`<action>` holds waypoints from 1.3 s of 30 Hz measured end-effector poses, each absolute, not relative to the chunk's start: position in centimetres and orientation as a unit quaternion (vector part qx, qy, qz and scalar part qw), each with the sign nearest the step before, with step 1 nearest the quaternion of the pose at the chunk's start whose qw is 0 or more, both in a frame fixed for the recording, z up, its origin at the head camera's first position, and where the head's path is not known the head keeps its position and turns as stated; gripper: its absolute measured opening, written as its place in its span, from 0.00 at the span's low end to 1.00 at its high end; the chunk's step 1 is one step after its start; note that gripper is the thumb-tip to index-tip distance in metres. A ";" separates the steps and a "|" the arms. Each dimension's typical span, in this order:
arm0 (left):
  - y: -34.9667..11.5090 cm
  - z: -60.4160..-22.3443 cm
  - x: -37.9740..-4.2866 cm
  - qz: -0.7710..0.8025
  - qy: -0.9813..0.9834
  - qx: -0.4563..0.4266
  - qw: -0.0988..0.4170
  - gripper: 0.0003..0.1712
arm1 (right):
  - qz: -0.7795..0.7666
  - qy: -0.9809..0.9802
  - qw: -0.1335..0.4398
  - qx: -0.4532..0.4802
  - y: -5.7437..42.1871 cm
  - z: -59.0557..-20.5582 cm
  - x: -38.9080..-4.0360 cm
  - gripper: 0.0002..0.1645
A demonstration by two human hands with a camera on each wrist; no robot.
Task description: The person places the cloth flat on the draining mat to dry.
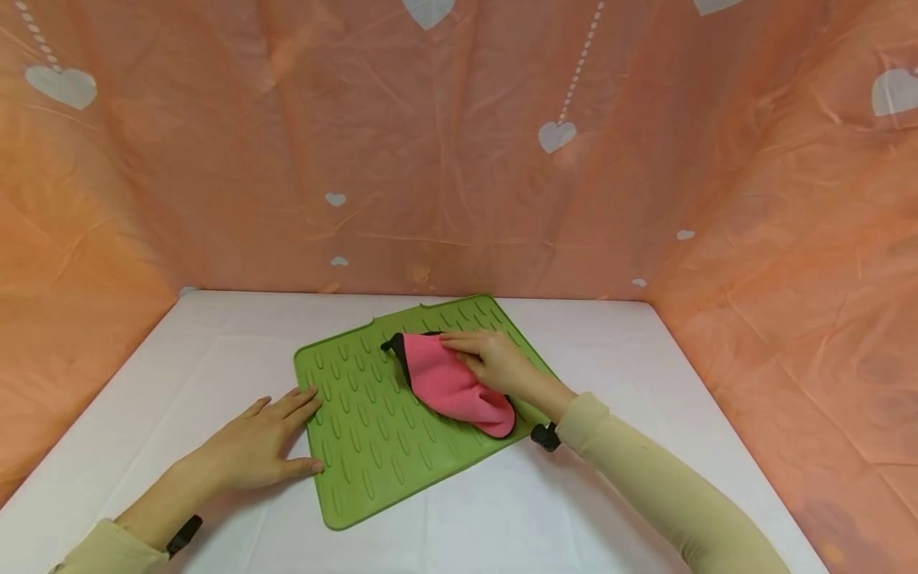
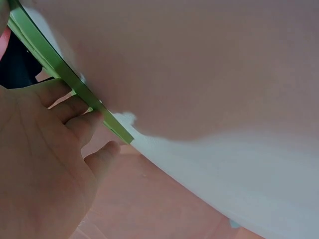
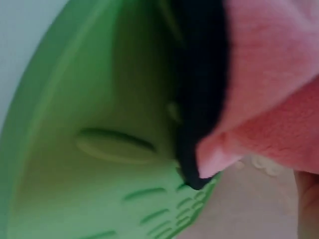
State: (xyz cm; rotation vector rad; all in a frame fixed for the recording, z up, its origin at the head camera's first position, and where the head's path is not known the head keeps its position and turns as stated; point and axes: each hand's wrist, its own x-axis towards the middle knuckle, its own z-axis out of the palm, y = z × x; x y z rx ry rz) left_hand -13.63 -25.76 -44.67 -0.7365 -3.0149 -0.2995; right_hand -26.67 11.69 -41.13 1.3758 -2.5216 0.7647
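A green ribbed mat (image 1: 373, 434) lies at an angle on the white table (image 1: 502, 510). A pink cloth with black trim (image 1: 448, 387) lies bunched on the mat's right half. My right hand (image 1: 482, 355) rests on top of the cloth, fingers stretched toward its far edge; the thumb is hidden. My left hand (image 1: 283, 437) lies flat on the table, fingertips and thumb touching the mat's left edge. In the left wrist view the fingers (image 2: 82, 124) press against the mat's rim (image 2: 60, 67). The right wrist view shows the cloth (image 3: 271, 94) close up over the mat (image 3: 99, 149).
Orange sheeting with white hearts (image 1: 459, 159) walls the table at the back and on both sides. Bare white tabletop (image 1: 215, 343) surrounds the mat. A black strap (image 1: 545, 437) sits at my right wrist.
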 end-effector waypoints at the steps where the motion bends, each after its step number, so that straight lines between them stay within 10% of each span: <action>1: -25.8 -44.7 -13.6 -0.096 -0.967 -0.236 0.012 0.57 | 0.253 -0.849 0.077 0.457 11.6 -41.4 -26.7 0.20; 12: -26.0 -44.4 -13.1 -0.089 -0.968 -0.236 0.009 0.57 | 0.152 -0.877 -0.079 0.450 9.7 -42.6 -24.5 0.30; 39: -18.3 -40.8 -20.8 -0.336 -0.939 -0.056 -0.040 0.31 | 0.346 -0.886 -0.094 0.294 10.1 -43.0 -27.9 0.35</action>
